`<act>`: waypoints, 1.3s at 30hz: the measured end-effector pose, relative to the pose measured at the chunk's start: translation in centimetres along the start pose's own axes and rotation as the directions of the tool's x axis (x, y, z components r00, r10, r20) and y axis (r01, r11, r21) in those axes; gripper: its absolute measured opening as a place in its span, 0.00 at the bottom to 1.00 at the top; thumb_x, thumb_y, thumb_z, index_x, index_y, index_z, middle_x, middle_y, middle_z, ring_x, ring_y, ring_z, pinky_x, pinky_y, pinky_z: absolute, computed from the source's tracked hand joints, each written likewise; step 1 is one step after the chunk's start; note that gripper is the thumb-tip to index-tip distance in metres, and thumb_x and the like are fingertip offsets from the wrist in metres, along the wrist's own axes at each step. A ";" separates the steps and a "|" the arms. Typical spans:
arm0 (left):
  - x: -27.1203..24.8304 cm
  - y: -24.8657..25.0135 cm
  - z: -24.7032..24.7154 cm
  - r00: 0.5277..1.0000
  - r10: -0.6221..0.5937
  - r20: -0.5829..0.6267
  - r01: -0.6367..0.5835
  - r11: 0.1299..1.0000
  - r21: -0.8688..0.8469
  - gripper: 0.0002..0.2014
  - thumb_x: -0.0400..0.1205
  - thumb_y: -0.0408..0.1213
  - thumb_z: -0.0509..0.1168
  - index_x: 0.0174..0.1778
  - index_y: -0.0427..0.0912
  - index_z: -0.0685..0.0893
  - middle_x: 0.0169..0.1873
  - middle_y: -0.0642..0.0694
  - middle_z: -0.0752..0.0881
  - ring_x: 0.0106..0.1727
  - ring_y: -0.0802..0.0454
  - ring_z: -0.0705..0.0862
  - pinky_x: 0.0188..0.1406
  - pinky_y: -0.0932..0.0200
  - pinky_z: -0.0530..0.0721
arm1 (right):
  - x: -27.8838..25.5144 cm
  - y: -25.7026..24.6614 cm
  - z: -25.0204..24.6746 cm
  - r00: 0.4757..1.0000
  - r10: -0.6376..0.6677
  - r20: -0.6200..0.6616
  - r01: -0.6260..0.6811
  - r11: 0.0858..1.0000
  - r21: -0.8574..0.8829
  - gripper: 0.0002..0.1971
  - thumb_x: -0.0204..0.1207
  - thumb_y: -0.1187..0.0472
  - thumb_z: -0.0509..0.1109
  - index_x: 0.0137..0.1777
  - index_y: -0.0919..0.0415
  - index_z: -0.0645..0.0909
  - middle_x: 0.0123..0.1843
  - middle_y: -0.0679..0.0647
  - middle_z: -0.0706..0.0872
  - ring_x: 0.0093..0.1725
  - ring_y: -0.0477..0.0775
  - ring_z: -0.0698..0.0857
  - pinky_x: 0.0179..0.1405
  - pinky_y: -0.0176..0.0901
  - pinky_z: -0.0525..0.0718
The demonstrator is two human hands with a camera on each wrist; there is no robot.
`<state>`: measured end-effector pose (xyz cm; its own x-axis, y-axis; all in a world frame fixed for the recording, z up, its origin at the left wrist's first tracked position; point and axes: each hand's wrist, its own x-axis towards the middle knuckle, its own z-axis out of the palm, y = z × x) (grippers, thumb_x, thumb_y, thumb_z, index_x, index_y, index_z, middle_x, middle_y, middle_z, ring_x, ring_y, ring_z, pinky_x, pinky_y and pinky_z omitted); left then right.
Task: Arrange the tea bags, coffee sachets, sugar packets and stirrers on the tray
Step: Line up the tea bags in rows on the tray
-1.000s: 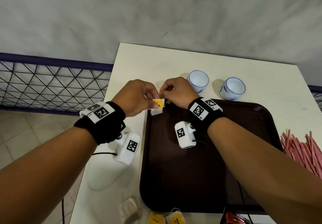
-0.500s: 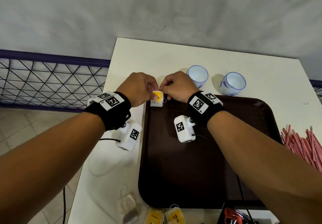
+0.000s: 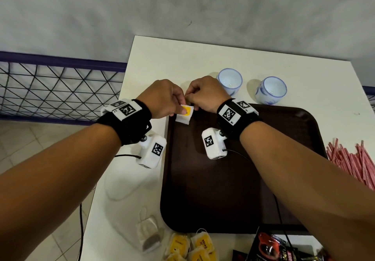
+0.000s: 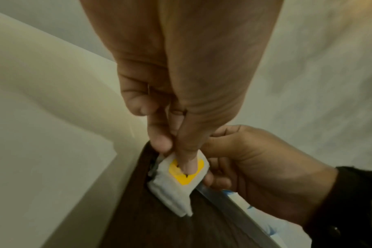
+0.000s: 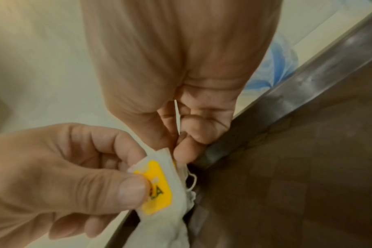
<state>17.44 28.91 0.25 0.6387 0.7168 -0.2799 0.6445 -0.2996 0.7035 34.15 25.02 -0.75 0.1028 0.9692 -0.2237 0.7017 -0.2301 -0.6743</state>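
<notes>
Yellow-tagged tea bag (image 3: 184, 116), tag lettering unreadable

Left hand (image 4: 181, 80) reaching down from above, thumb pressed on the yellow label of a white tea bag (image 4: 178, 182), a fingertip (image 4: 159, 141) behind the bag's top edge. Bag hanging tilted at the corner of the dark tray (image 4: 159, 231), lower end on or just above the tray floor. Right hand (image 4: 255, 161) coming in from the right, fingers curled against the bag's right side. Pale table (image 4: 42, 134) along the tray's left edge.
</notes>
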 end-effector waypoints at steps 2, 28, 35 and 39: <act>0.2 -0.3 0.2 0.998 0.000 -0.057 0.002 0.999 0.034 0.07 0.72 0.38 0.81 0.39 0.45 0.90 0.34 0.45 0.90 0.29 0.58 0.82 0.31 0.71 0.75 | 0.0 0.1 0.1 1.000 0.006 0.001 -0.006 1.000 0.001 0.03 0.70 0.65 0.72 0.39 0.61 0.88 0.22 0.49 0.85 0.26 0.50 0.88 0.36 0.40 0.85; -25.9 -4.1 8.1 0.980 -0.193 0.057 0.188 0.978 0.090 0.26 0.62 0.67 0.78 0.52 0.61 0.83 0.46 0.60 0.77 0.40 0.65 0.81 0.41 0.60 0.80 | -26.9 -0.1 5.9 0.945 -0.053 0.323 0.107 0.982 -0.155 0.05 0.73 0.53 0.75 0.48 0.49 0.87 0.43 0.43 0.84 0.39 0.42 0.84 0.42 0.49 0.86; -25.6 -3.8 9.4 0.980 -0.186 0.075 0.174 0.975 0.136 0.19 0.69 0.50 0.82 0.53 0.54 0.86 0.48 0.57 0.76 0.43 0.58 0.80 0.46 0.57 0.82 | -28.4 0.1 5.2 0.967 0.147 0.208 -0.083 0.954 -0.288 0.12 0.74 0.41 0.72 0.41 0.49 0.82 0.35 0.43 0.85 0.35 0.44 0.85 0.37 0.50 0.87; -25.8 -3.4 9.3 0.981 -0.176 0.076 0.167 0.979 0.114 0.18 0.70 0.43 0.82 0.52 0.53 0.85 0.49 0.56 0.79 0.43 0.57 0.81 0.45 0.57 0.81 | -28.8 -0.1 4.9 0.923 0.294 0.248 -0.205 0.922 -0.328 0.19 0.76 0.41 0.71 0.35 0.56 0.86 0.27 0.51 0.85 0.28 0.49 0.85 0.29 0.45 0.82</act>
<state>2.71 5.61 -1.01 0.5456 0.7081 -0.4482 0.7856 -0.2459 0.5678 27.65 -3.25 2.29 0.1262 0.8053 -0.5793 0.8573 -0.3823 -0.3447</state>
